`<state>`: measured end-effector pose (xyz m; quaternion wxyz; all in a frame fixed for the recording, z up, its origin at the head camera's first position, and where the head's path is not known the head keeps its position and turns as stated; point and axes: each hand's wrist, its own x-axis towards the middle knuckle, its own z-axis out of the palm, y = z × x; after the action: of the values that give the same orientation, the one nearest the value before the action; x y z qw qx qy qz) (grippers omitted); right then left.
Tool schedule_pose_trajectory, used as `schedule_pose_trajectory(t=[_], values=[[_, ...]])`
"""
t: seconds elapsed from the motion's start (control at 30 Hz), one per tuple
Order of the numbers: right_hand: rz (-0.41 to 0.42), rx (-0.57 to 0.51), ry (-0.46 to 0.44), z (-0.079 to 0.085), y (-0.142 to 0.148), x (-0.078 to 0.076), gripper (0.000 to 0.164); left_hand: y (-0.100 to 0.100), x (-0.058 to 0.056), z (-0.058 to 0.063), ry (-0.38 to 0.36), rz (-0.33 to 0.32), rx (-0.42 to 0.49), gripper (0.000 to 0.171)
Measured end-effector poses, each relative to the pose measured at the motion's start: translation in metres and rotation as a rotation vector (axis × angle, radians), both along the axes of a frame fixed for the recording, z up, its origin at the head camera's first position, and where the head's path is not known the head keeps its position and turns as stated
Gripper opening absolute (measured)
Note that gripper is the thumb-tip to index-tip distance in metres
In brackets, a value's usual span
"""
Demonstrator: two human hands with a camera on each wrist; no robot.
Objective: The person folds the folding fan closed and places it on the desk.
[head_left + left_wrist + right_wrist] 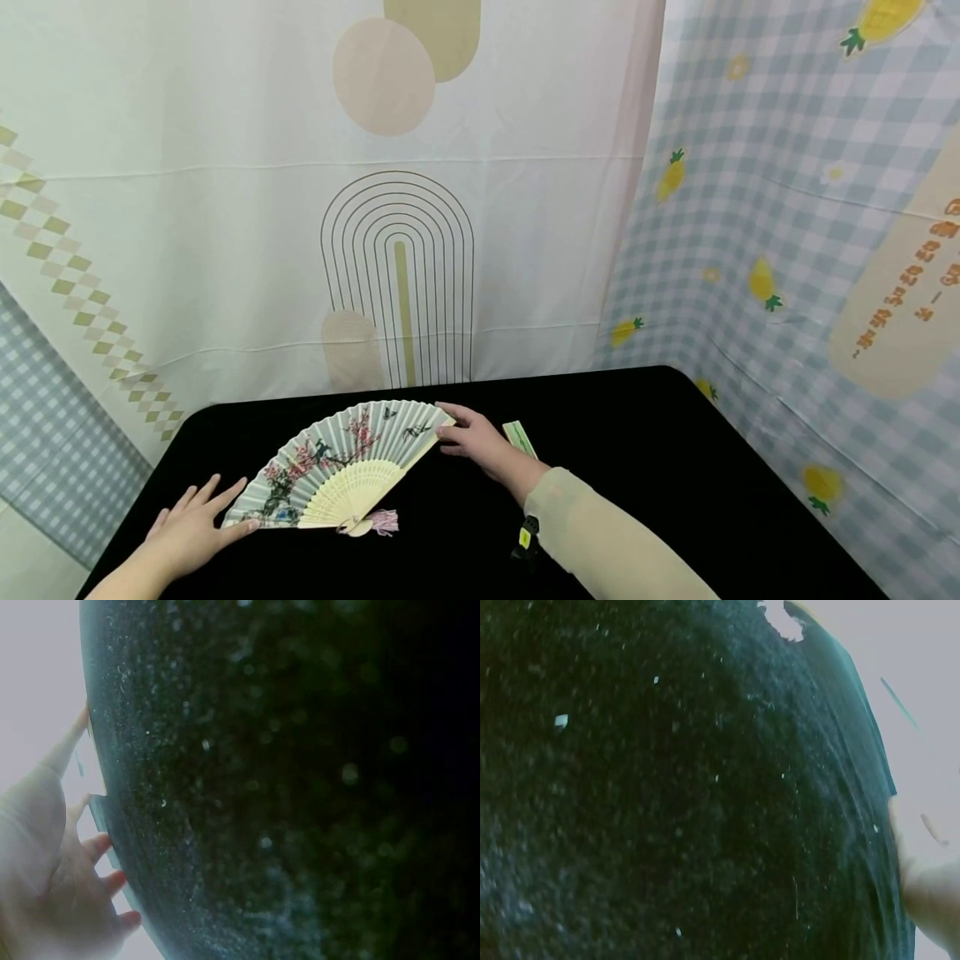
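On the black table lies a spread folding fan point(337, 462), its pale leaf painted with pink blossoms, dark leaves and birds. Its light ribs meet at a pivot near the front, where a pinkish-purple tassel point(385, 522) hangs. My left hand point(187, 529) rests at the fan's left end, fingers spread, thumb on the leaf's corner. At the upper right end, my right hand point(480, 442) touches the outer rib and leaf edge with lightly bent fingers. The wrist views show only part of each hand beside dark cloth.
A small pale green printed strip or box point(519, 438) lies behind my right wrist, partly covered. The black-covered table point(637, 467) has rounded far corners. Patterned curtains point(540, 250) hang behind it and to both sides. A dark device with a yellow label point(527, 535) sits under the right sleeve.
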<state>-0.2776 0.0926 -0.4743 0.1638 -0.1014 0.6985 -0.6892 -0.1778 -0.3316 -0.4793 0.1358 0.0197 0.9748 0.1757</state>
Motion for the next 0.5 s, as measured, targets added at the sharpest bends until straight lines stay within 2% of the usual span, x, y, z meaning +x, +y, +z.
schedule_pose_trajectory(t=[0.33,0.5], values=[[0.015,-0.208,-0.17,-0.0021,-0.0015,0.0001,0.057,0.0001,-0.0002,0.0008,-0.018,0.01,0.021,0.098],[0.022,-0.284,-0.213,-0.0022,-0.0026,0.0,0.06,-0.0004,-0.0021,-0.0006,-0.022,0.009,0.009,0.099]])
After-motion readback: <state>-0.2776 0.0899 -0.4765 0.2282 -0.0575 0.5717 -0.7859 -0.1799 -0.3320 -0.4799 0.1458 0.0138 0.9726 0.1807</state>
